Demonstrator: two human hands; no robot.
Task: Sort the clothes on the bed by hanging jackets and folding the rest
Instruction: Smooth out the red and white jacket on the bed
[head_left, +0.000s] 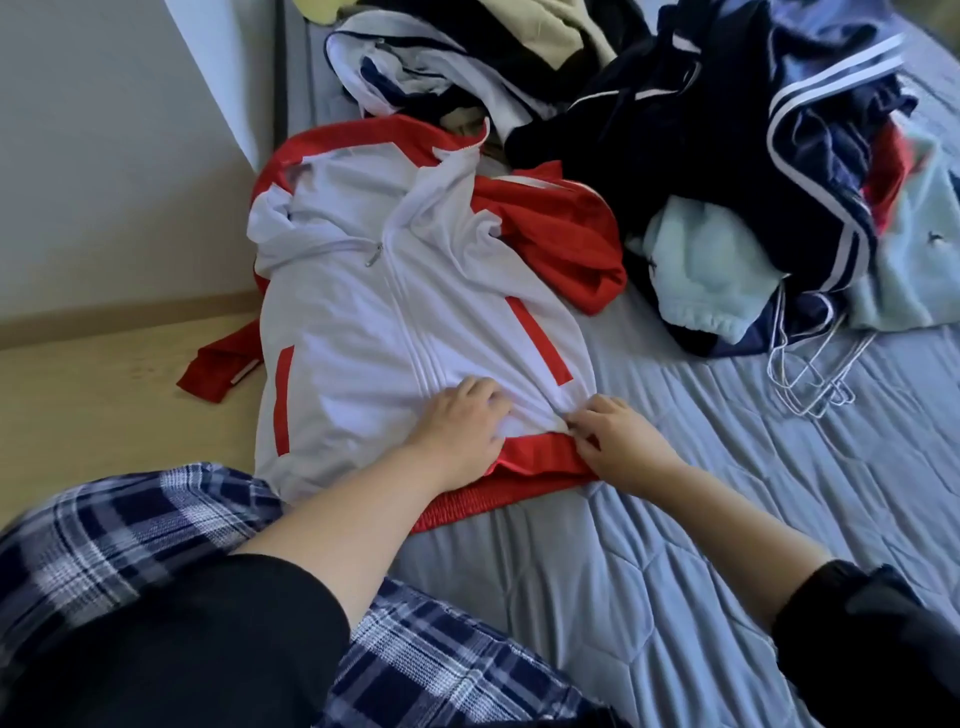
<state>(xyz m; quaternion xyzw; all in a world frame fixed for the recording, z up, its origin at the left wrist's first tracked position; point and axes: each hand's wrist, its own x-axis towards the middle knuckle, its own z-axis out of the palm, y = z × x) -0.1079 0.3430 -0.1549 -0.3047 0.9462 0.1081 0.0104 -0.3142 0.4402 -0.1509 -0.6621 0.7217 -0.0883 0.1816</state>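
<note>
Right hand (623, 441) pinches the hem of the white-and-red jacket (363, 312) lying center-left on the bed (727, 519), left hand (457, 431) pressed flat beside it, so I'd tug it smooth against that palm, then grab 1 wire hanger (810, 374) mid-right.

I register a bed (727, 519) under a blue-grey quilted cover (597, 582). A white-and-red jacket (363, 322) lies front up at its left edge, with one red sleeve (218, 371) hanging over the side. A heap of clothes (623, 119) occupies the far end. Wire hangers (810, 379) lie just beside the heap.
</note>
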